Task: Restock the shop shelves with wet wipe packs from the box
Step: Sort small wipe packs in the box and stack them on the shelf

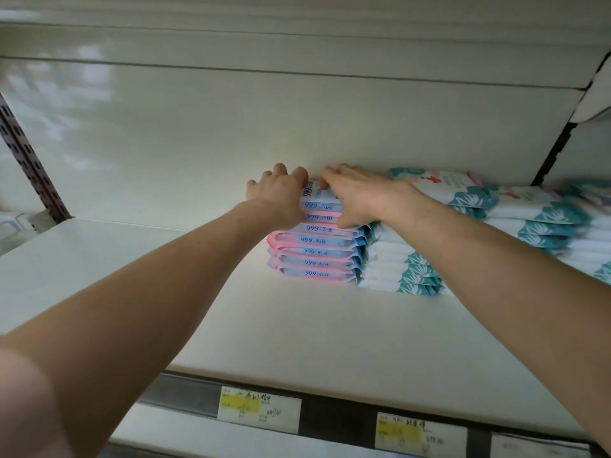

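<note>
A stack of several pink and blue wet wipe packs [317,251] marked 999 stands at the back of the white shelf [297,325]. My left hand [279,196] curls round the left side of the upper packs. My right hand [355,193] grips the right side of the same upper packs, fingers over the top pack [315,193] and thumb low on the side. Both arms reach up and forward. The box is out of view.
Stacks of white and teal wipe packs [420,272] stand directly to the right of the pink stack, and more [542,219] continue further right. Price labels [259,409] sit on the shelf's front rail. A slotted upright [29,160] stands at the left.
</note>
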A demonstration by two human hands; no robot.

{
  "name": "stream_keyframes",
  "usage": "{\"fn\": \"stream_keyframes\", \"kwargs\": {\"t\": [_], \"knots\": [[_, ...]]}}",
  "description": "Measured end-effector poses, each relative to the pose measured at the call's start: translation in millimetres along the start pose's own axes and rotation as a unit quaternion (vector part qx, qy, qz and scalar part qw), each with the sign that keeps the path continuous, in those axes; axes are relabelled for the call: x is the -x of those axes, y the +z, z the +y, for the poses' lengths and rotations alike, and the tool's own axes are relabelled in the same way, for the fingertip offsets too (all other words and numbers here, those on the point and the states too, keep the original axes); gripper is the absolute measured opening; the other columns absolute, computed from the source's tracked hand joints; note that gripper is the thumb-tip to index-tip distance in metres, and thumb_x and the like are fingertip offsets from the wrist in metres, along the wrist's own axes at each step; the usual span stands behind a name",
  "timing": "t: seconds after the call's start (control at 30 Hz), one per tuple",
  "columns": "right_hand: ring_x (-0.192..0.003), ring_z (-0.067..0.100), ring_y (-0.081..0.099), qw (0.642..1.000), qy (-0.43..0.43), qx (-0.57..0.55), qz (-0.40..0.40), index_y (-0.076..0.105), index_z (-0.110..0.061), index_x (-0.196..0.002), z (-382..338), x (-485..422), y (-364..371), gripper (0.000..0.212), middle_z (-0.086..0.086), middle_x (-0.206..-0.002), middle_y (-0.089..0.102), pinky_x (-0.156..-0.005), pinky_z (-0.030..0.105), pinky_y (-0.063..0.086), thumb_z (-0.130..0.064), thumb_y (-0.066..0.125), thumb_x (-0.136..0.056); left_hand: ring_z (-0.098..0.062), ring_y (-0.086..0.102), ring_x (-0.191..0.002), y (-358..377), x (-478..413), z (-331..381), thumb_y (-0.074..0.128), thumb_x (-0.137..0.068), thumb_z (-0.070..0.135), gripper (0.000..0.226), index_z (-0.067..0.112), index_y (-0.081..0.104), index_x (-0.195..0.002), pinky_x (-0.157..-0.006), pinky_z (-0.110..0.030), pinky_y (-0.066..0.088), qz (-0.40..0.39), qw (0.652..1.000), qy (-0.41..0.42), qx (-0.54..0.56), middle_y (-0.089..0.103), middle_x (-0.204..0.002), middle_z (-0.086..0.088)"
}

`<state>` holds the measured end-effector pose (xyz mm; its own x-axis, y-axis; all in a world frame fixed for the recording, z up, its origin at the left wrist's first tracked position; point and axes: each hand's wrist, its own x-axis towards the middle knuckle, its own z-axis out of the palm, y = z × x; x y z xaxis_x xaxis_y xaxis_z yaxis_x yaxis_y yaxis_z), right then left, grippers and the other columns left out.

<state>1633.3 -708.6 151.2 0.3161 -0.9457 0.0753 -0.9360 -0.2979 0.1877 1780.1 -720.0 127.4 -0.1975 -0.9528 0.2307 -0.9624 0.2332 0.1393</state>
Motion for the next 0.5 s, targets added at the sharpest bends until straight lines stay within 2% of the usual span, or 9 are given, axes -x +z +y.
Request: {"fn": "stream_keyframes", "kwargs": {"t": [0.13,0.23,0.4,0.5], "knots": [[-0.113,0.026,0.047,1.000,0.021,0.013,-0.013,0.042,-0.021,-0.131,-7.7,7.0,-11.2,0.063,0.005,-0.125,0.044,-0.075,0.035,0.041,-0.025,0.073,-0.076,-0.029,0.040,-0.121,-2.6,12.1,-1.9,0.061,-0.085,0.021,0.055,0.024,0.042,-0.136,-0.098,-0.042,0.036,0.011,1.000,-0.004,0.008,0.040,-0.129,-0.010],[-0.109,0.028,0.050,0.999,0.028,-0.020,0.001,0.049,-0.021,-0.125,-19.7,15.4,-21.1,0.049,0.006,-0.123,0.046,-0.078,0.035,0.044,-0.023,0.069,-0.080,-0.030,0.039,-0.124,-9.6,24.5,-8.1,0.060,-0.085,0.018,0.058,0.023,0.041,-0.139,-0.099,-0.042,0.036,0.025,0.999,-0.015,0.033,0.039,-0.133,-0.011],[-0.099,0.029,0.062,0.989,0.065,-0.125,0.041,0.064,-0.012,-0.110,-54.0,26.0,-28.6,0.028,0.008,-0.112,0.064,-0.089,0.039,0.052,-0.011,0.057,-0.083,-0.034,0.052,-0.113,-21.7,53.3,-23.3,0.059,-0.087,0.019,0.049,0.019,0.047,-0.135,-0.100,-0.043,0.043,0.045,0.989,-0.049,0.133,0.043,-0.130,-0.014],[-0.103,0.028,0.062,0.968,0.084,-0.228,0.062,0.068,-0.010,-0.109,-79.9,36.0,-29.8,0.026,0.010,-0.112,0.066,-0.093,0.035,0.050,-0.012,0.053,-0.088,-0.029,0.058,-0.106,-29.2,73.5,-40.2,0.058,-0.086,0.019,0.046,0.018,0.050,-0.132,-0.088,-0.031,0.046,0.071,0.971,-0.103,0.204,0.051,-0.129,-0.011]]}}
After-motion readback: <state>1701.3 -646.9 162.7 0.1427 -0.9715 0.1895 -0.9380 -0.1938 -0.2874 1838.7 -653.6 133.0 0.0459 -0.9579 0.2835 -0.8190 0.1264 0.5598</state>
